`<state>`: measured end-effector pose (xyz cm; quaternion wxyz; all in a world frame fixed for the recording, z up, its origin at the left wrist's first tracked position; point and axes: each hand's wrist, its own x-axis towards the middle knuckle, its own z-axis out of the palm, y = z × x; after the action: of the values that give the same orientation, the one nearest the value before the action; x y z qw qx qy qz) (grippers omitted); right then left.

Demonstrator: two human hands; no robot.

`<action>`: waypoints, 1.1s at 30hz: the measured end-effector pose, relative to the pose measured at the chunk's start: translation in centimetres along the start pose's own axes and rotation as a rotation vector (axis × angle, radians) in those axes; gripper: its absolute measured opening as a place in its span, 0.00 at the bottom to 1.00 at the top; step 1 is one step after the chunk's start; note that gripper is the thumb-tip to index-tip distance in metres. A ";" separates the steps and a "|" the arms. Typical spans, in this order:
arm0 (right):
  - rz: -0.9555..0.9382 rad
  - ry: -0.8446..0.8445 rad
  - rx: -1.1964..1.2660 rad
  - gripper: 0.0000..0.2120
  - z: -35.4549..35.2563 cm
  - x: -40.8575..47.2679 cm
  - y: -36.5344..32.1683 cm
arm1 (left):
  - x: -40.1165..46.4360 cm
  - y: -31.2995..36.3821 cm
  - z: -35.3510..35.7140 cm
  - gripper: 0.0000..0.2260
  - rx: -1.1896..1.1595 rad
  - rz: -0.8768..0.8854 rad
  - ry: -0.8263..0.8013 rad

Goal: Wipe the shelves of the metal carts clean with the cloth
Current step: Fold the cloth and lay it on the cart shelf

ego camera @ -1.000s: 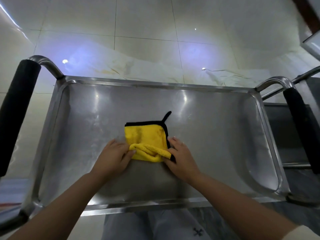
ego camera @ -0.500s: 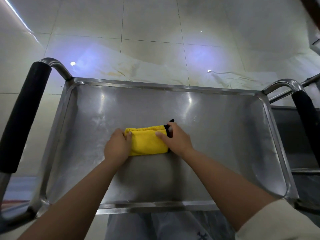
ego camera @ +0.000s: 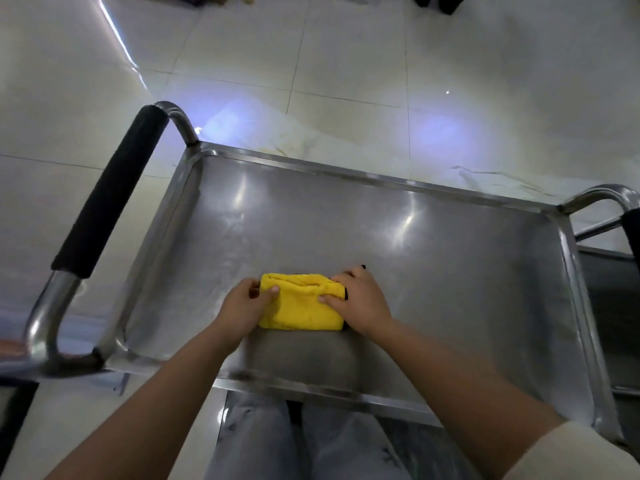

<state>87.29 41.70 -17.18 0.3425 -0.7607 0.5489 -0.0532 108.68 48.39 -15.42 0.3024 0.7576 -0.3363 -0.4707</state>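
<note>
Yellow cloth (ego camera: 300, 308) gripped by L hand (ego camera: 242, 306) & R hand (ego camera: 360, 303)

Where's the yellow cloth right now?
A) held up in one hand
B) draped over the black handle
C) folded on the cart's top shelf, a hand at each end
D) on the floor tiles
C: the yellow cloth lies folded on the metal shelf, with the left hand and right hand gripping its ends.

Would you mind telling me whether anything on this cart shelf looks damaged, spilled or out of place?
Nothing stands out. The folded yellow cloth lies flat on the shelf, left hand and right hand holding its ends.
</note>
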 end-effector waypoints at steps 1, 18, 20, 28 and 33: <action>-0.029 -0.005 0.019 0.20 0.2 -0.3 -0.3 | -0.8 -0.2 -0.6 0.09 -0.013 0.012 -0.005; -0.127 0.192 0.504 0.08 -1.4 10.4 -24.7 | 4.1 9.1 -26.1 0.11 -0.146 0.321 -0.004; -0.089 0.249 0.494 0.10 -1.5 12.0 -27.5 | 6.4 9.9 -28.7 0.13 -0.169 0.304 -0.016; 0.119 0.328 0.221 0.31 2.3 15.5 -32.5 | 13.7 10.0 -30.8 0.24 -0.202 0.069 -0.140; -0.039 0.200 0.117 0.32 6.0 13.8 -33.1 | 14.3 8.0 -29.4 0.19 -0.059 0.163 -0.027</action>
<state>121.88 37.88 -6.61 0.3286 -0.7408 0.5613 -0.1676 138.54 36.45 -5.59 0.3571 0.7122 -0.3868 -0.4644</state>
